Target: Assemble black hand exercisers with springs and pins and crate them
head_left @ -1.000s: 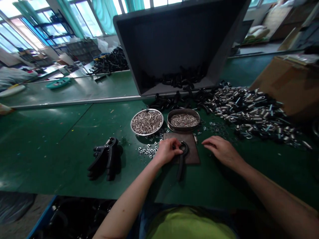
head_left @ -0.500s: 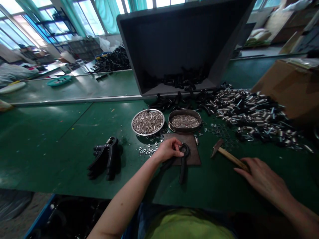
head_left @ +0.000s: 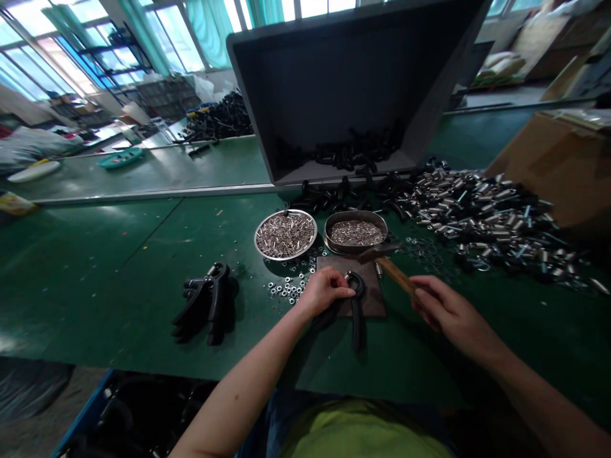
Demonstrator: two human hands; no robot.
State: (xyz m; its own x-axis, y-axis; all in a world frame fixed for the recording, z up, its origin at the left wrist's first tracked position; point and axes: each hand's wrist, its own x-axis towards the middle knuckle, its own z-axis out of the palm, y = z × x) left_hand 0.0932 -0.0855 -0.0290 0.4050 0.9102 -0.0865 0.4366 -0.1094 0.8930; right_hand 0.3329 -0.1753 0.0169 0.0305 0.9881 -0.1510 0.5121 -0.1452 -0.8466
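Observation:
My left hand [head_left: 325, 294] is closed on the top of a black hand grip exerciser [head_left: 358, 321], pinching it near its round joint. The joint rests over a flat brown plate [head_left: 376, 304], and one handle points toward me. In my right hand [head_left: 446, 310] is the wooden handle of a hammer [head_left: 397, 276]. The hammer's head is raised above the back of the plate, apart from the exerciser. Left of my left hand lie loose small metal rings [head_left: 286, 289]. Part of the exerciser is hidden under my fingers.
Behind the plate stand a round dish [head_left: 258, 243] of metal pins and an oval tin [head_left: 330, 245] of small metal parts. More black exercisers [head_left: 210, 305] lie at left. A heap of springs and handles [head_left: 496, 216], a large grey bin [head_left: 344, 83] and a cardboard box [head_left: 548, 172] are beyond.
My right hand has picked up the hammer from the table and brought it left, over the back of the plate. My left hand keeps its hold on the exerciser.

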